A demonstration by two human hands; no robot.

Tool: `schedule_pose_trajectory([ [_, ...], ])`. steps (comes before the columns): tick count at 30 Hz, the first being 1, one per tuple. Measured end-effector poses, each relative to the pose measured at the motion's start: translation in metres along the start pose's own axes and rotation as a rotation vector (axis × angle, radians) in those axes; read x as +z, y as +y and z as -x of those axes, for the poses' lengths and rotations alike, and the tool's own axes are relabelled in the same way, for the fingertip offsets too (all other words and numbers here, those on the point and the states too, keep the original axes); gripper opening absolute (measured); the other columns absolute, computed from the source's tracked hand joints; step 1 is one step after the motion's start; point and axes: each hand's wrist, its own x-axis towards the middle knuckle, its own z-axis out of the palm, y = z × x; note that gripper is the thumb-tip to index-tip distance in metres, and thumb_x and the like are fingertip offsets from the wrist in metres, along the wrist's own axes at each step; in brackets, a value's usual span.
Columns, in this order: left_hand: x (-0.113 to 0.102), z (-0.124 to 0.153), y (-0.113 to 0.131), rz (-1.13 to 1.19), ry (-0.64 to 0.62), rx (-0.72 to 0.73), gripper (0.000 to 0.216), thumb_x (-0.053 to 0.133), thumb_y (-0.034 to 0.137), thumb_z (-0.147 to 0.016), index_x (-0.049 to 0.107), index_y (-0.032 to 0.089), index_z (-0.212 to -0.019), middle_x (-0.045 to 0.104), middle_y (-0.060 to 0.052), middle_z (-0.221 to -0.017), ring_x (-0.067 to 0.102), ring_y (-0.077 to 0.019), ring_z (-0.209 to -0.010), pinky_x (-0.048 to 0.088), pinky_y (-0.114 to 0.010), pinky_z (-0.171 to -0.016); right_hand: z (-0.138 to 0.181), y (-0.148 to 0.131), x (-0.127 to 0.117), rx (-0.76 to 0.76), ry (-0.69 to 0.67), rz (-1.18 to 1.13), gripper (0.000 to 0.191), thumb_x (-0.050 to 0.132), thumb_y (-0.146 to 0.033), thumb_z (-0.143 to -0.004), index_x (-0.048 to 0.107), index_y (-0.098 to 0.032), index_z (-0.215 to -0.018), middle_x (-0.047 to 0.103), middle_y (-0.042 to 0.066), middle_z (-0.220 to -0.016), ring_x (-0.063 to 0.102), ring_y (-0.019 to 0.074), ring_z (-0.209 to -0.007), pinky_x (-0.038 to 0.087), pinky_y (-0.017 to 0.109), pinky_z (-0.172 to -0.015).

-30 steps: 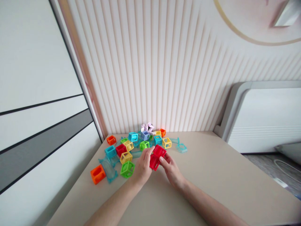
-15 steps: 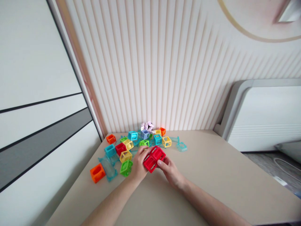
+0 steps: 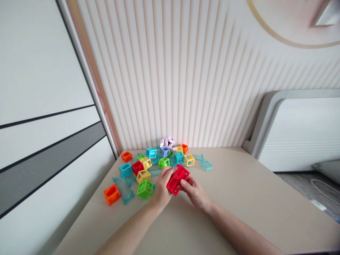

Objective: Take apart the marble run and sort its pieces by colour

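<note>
Two red toy blocks [image 3: 177, 180] sit side by side against each other, held up above the table [image 3: 228, 198]. My left hand [image 3: 163, 187] grips them from the left, its fingers curled around the far side and partly hidden. From the right, my right hand [image 3: 193, 191] pinches the blocks, thumb on the near face. Just left of my left hand stands a green block [image 3: 145, 189]. A yellow block [image 3: 143, 176] and another red block [image 3: 137, 167] lie a little farther back.
An orange block [image 3: 112, 194] lies at the left beside a clear blue curved track piece [image 3: 123, 189]. Blocks of several colours and pale purple pieces [image 3: 167, 142] are heaped near the ribbed wall [image 3: 180, 71]. A clear blue ring-ended piece [image 3: 206, 165] lies right of the heap.
Both hands have shifted slightly right with the red blocks, which are turned a little. The blocks on the table appear a touch farther right, as the view has moved.
</note>
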Motion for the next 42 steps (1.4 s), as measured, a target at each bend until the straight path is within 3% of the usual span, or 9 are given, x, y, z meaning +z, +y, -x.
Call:
schedule_pose_trajectory([
  [4,-0.002,0.001,0.001,0.062,0.073,-0.090,0.030,0.066,0.021,-0.087,0.059,0.020,-0.116,0.067,-0.008,-0.104,0.068,-0.0237,-0.095,0.058,-0.035,-0.079,0.003,-0.003,0.006,0.009,-0.149,0.111,0.054,0.076,-0.060,-0.080,0.071,-0.019,-0.114,0.074,0.007,-0.106,0.066,0.0225,-0.091,0.051,0.035,-0.084],
  [6,-0.003,0.001,0.001,0.089,0.071,-0.117,0.039,0.068,0.022,-0.084,0.056,0.020,-0.121,0.067,-0.009,-0.108,0.067,-0.0247,-0.097,0.058,-0.034,-0.079,0.004,-0.005,0.008,-0.005,-0.154,0.148,0.056,0.075,-0.062,-0.079,0.072,-0.020,-0.116,0.075,0.007,-0.106,0.065,0.0223,-0.091,0.050,0.034,-0.083],
  [11,-0.002,0.004,0.001,0.122,-0.020,-0.168,0.049,0.059,0.013,-0.084,0.051,0.020,-0.132,0.063,-0.013,-0.120,0.066,-0.0249,-0.103,0.058,-0.033,-0.078,0.003,-0.006,0.004,-0.065,-0.010,0.179,0.048,0.070,-0.057,-0.086,0.072,-0.020,-0.117,0.075,0.006,-0.100,0.062,0.0189,-0.081,0.050,0.032,-0.078],
  [14,-0.001,0.005,0.007,0.198,-0.083,-0.227,0.051,0.058,0.016,-0.086,0.051,0.021,-0.136,0.058,-0.015,-0.131,0.063,-0.0276,-0.113,0.058,-0.035,-0.081,0.001,-0.003,-0.002,-0.104,0.113,0.160,0.043,0.068,-0.053,-0.088,0.073,-0.019,-0.113,0.075,0.005,-0.091,0.060,0.0182,-0.076,0.050,0.032,-0.076],
  [20,-0.003,0.001,0.018,0.800,-0.160,-0.596,0.056,0.050,0.047,-0.098,0.042,0.022,-0.148,0.054,-0.015,-0.145,0.063,-0.0291,-0.118,0.057,-0.043,-0.093,-0.002,-0.004,-0.011,-0.171,0.232,0.165,0.039,0.066,-0.052,-0.087,0.076,-0.019,-0.103,0.074,0.005,-0.085,0.061,0.0203,-0.076,0.052,0.033,-0.076],
  [23,-0.001,-0.003,0.014,0.839,-0.134,-0.733,0.061,0.061,0.054,-0.092,0.054,0.016,-0.139,0.065,-0.016,-0.134,0.063,-0.0304,-0.120,0.052,-0.043,-0.100,-0.002,-0.006,-0.011,-0.175,0.159,0.230,0.046,0.069,-0.054,-0.085,0.072,-0.021,-0.118,0.075,0.006,-0.101,0.065,0.0241,-0.088,0.053,0.038,-0.085],
  [26,0.001,-0.007,0.009,0.784,-0.084,-0.812,0.055,0.074,0.052,-0.083,0.067,0.014,-0.121,0.073,-0.015,-0.120,0.067,-0.0305,-0.114,0.053,-0.041,-0.098,-0.001,-0.002,-0.011,-0.165,0.079,0.297,0.056,0.068,-0.058,-0.086,0.066,-0.023,-0.129,0.074,0.008,-0.110,0.067,0.0271,-0.094,0.053,0.042,-0.091],
  [33,-0.002,-0.007,0.012,0.831,-0.036,-0.822,0.047,0.078,0.047,-0.080,0.071,0.016,-0.114,0.076,-0.013,-0.115,0.070,-0.0284,-0.107,0.056,-0.037,-0.091,0.000,0.008,-0.014,-0.184,0.090,0.368,0.054,0.064,-0.055,-0.091,0.061,-0.023,-0.133,0.071,0.010,-0.122,0.067,0.0268,-0.101,0.052,0.045,-0.096],
  [42,-0.003,-0.001,0.005,0.789,-0.158,-0.538,0.050,0.070,0.042,-0.089,0.058,0.021,-0.133,0.062,-0.014,-0.139,0.062,-0.0293,-0.125,0.053,-0.042,-0.102,0.004,-0.001,-0.018,-0.366,0.174,0.568,0.051,0.066,-0.045,-0.093,0.056,-0.023,-0.138,0.064,0.012,-0.137,0.059,0.0298,-0.125,0.044,0.049,-0.110],
])
